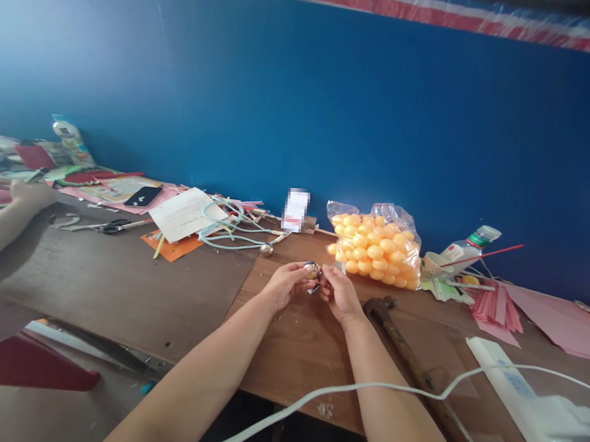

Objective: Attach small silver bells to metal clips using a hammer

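My left hand (286,283) and my right hand (338,292) meet over a brown board (293,346) on the table. Both pinch a small shiny metal piece (313,270) between their fingertips; what it is I cannot make out. Just behind the hands lies a clear plastic bag of orange balls (375,248). A pale blue tube with a metal end (235,234) lies to the left behind them.
A hammer (407,352) lies right of my right arm. A white cable (365,386) crosses the front to a power strip (527,405). Scissors (109,226), papers (186,213), a bottle (466,250) and pink paper (557,320) litter the table. Another person's arm (3,222) rests at far left.
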